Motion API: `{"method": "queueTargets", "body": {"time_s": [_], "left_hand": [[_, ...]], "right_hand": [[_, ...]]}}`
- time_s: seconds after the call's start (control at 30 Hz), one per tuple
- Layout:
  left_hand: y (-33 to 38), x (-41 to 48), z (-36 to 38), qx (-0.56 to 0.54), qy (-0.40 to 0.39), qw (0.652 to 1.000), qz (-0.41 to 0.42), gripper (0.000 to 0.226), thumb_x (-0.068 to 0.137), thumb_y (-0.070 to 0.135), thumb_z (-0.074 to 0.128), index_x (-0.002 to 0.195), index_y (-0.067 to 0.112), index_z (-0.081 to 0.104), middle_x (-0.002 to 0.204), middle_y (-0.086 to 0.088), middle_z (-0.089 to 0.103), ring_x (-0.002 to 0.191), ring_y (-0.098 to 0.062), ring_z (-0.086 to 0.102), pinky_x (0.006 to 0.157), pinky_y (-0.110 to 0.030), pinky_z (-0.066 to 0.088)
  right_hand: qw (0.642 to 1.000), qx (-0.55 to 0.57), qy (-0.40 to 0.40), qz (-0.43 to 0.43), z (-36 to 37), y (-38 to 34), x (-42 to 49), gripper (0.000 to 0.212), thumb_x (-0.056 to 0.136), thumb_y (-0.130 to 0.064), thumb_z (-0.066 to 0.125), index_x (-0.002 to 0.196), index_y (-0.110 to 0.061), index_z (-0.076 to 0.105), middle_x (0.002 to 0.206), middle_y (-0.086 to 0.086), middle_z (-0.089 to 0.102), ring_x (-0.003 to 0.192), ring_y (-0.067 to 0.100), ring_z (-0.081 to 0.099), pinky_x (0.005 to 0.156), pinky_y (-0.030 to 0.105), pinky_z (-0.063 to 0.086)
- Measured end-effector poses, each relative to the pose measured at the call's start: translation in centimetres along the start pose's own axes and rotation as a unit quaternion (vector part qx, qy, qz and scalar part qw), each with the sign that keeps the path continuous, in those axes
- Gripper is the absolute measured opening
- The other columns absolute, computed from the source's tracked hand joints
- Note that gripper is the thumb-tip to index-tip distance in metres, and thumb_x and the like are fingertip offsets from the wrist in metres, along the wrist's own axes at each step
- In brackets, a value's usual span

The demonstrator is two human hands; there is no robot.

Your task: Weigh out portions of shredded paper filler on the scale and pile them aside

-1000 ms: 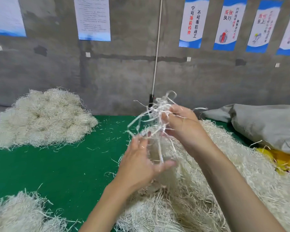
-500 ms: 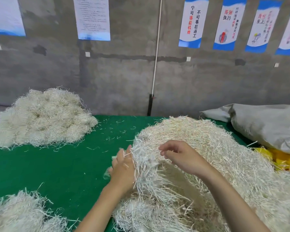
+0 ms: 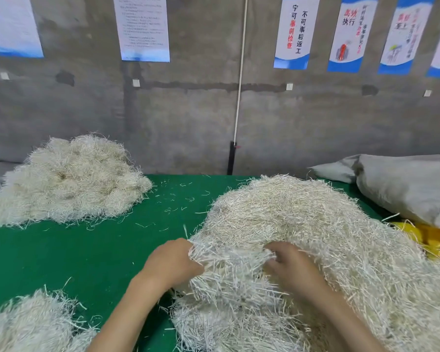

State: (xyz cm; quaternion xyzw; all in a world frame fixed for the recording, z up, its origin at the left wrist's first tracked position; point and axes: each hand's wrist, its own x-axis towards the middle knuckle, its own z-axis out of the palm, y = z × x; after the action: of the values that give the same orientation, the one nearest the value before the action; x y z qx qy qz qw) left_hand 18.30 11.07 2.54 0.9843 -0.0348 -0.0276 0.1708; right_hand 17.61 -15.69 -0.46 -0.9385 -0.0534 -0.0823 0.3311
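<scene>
1. A big heap of off-white shredded paper filler point(image 3: 323, 232) lies on the right half of the flat green surface point(image 3: 87, 255), spreading from the near edge back toward the grey concrete wall point(image 3: 188, 118)
2. My left hand point(image 3: 173, 260) is at the heap's near left edge, its fingers curled into the strands and gripping a clump, with the fingertips buried in the paper
3. My right hand point(image 3: 292, 269) lies on the heap just right of that clump, its fingers bent, dug into the shreds and clamped on them
4. The gripped clump bulges up between my two hands and touches both
5. A second mound of pale paper shreds point(image 3: 69, 181) sits at the far left of the surface, well apart from my hands
6. A smaller tuft of the same shreds point(image 3: 28, 323) lies at the near left corner
7. Loose single strands point(image 3: 173, 196) are scattered over the green between the mounds
8. A crumpled grey sack point(image 3: 404, 184) lies at the far right behind the heap, with a yellow object point(image 3: 432, 240) just below it
</scene>
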Motion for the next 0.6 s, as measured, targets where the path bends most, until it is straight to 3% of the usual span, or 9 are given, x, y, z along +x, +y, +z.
{"method": "queueTargets", "body": {"time_s": [0.1,0.23,0.27,0.37,0.43,0.47,0.53,0.57,0.6], "left_hand": [[0.5,-1.1,-1.4,0.034,0.083,0.995,0.03,0.027,0.076,0.049,0.06,0.071,0.024,0.054,0.061,0.01,0.055,0.056,-0.007,0.052,0.046,-0.023,0.035],[1.2,-2.2,-1.8,0.057,0.192,0.977,0.074,0.039,0.083,0.062,0.054,0.073,0.025,0.058,0.081,0.006,0.062,0.095,-0.021,0.058,0.07,-0.033,0.044],[1.2,-2.3,-1.8,0.03,0.212,0.973,0.082,0.037,0.085,0.061,0.054,0.08,0.025,0.061,0.086,0.006,0.063,0.1,-0.022,0.058,0.074,-0.034,0.045],[1.2,-2.0,-1.3,-0.027,0.26,0.96,0.1,0.033,0.088,0.048,0.059,0.076,0.022,0.045,0.078,0.011,0.045,0.086,-0.016,0.048,0.067,-0.03,0.036],[0.7,-1.5,-0.7,-0.048,0.298,0.948,0.098,0.018,0.089,0.028,0.062,0.084,0.019,0.048,0.089,0.007,0.045,0.092,-0.017,0.044,0.077,-0.03,0.037],[0.4,-1.4,-0.8,-0.1,0.299,0.945,0.087,0.009,0.09,0.015,0.061,0.087,0.018,0.054,0.098,0.003,0.049,0.096,-0.019,0.045,0.085,-0.031,0.039],[0.2,-1.1,-0.7,-0.288,0.252,0.924,0.025,0.038,0.093,-0.005,0.05,0.076,0.027,0.061,0.092,-0.011,0.057,0.084,-0.026,0.052,0.085,-0.037,0.045],[0.1,-1.1,-0.7,-0.401,0.221,0.889,-0.028,0.047,0.097,-0.006,0.043,0.075,0.031,0.062,0.083,-0.013,0.057,0.073,-0.026,0.052,0.078,-0.037,0.047],[0.1,-1.0,-0.7,-0.519,0.194,0.829,-0.072,0.041,0.101,-0.002,0.038,0.091,0.027,0.067,0.087,-0.016,0.058,0.075,-0.026,0.055,0.079,-0.04,0.049]], "right_hand": [[0.992,0.053,0.116,0.002,-1.2,-0.4,0.4,0.038,0.093,-0.014,0.06,0.13,-0.025,0.058,0.089,-0.007,0.071,0.046,0.002,0.06,0.04,0.017,0.048],[0.957,0.181,0.222,0.051,-3.5,-0.1,1.0,0.05,0.091,-0.001,0.05,0.132,-0.028,0.057,0.058,0.002,0.063,0.032,0.008,0.044,0.031,0.023,0.038],[0.949,0.193,0.24,0.071,-3.9,0.1,1.2,0.052,0.091,0.0,0.048,0.134,-0.027,0.055,0.058,0.003,0.062,0.032,0.008,0.043,0.031,0.023,0.037],[0.923,0.237,0.275,0.125,-4.3,0.3,1.2,0.054,0.093,-0.002,0.044,0.139,-0.029,0.05,0.062,0.004,0.06,0.033,0.005,0.041,0.033,0.021,0.035],[0.888,0.312,0.282,0.188,-4.6,0.8,1.1,0.056,0.094,-0.006,0.042,0.142,-0.035,0.043,0.064,0.003,0.053,0.039,0.01,0.04,0.037,0.025,0.033],[0.87,0.339,0.28,0.222,-5.0,1.4,1.1,0.056,0.095,-0.009,0.042,0.144,-0.036,0.038,0.065,0.004,0.051,0.041,0.012,0.039,0.038,0.026,0.031],[0.852,0.359,0.273,0.265,-5.8,2.2,0.8,0.056,0.096,-0.011,0.042,0.147,-0.031,0.032,0.065,0.006,0.052,0.046,0.015,0.04,0.043,0.028,0.03],[0.855,0.352,0.27,0.27,-6.0,2.2,0.6,0.056,0.096,-0.011,0.042,0.149,-0.028,0.031,0.065,0.008,0.053,0.046,0.018,0.042,0.044,0.028,0.032],[0.861,0.343,0.267,0.264,-5.8,2.0,0.4,0.057,0.096,-0.012,0.043,0.15,-0.026,0.029,0.064,0.009,0.054,0.044,0.019,0.043,0.043,0.027,0.034]]}}
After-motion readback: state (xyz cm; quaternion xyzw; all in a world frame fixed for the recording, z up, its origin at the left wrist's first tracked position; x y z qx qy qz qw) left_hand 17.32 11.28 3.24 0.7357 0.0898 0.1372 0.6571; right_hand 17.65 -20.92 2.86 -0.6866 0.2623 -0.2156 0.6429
